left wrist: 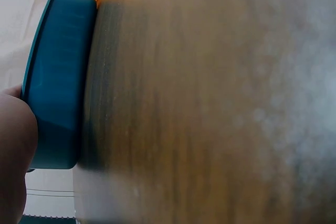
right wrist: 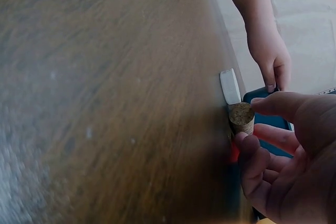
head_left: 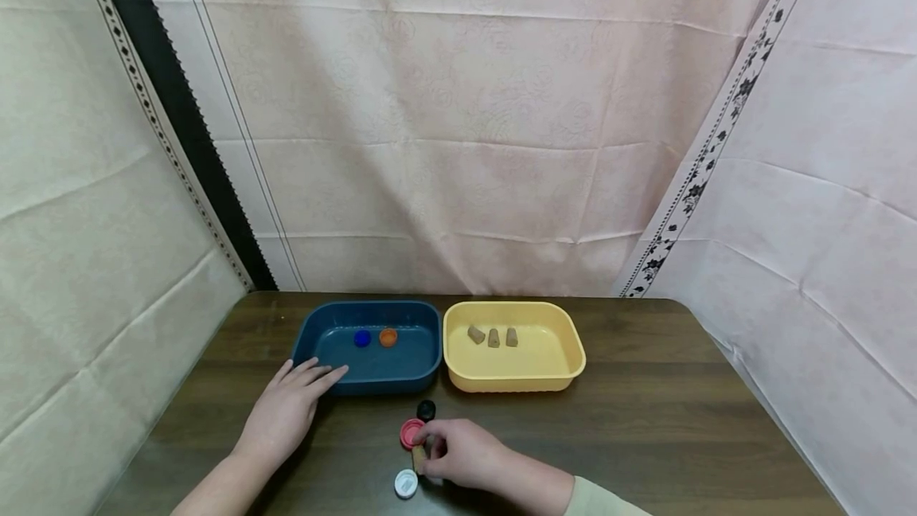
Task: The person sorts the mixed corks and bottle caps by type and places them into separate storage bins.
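My right hand (head_left: 462, 452) pinches a tan cork (right wrist: 242, 116) between thumb and fingers, low over the table. Around that cork lie a white bottle cap (head_left: 405, 484) on the near side, a red cap (head_left: 411, 433) beyond it and a black cap (head_left: 426, 410) farther off. The fingers of my left hand (head_left: 286, 408) are spread and fairly straight, resting at the near left corner of the blue tray (head_left: 380, 387). Inside that tray are a dark blue cap (head_left: 362, 338) and an orange cap (head_left: 388, 337).
Right beside the blue tray stands a yellow tray (head_left: 512, 383) with three corks (head_left: 493, 338) in it. Both stand toward the back of the dark wooden table (head_left: 645, 420). Pale patterned cloth (head_left: 466, 102) hangs behind the table and along both sides.
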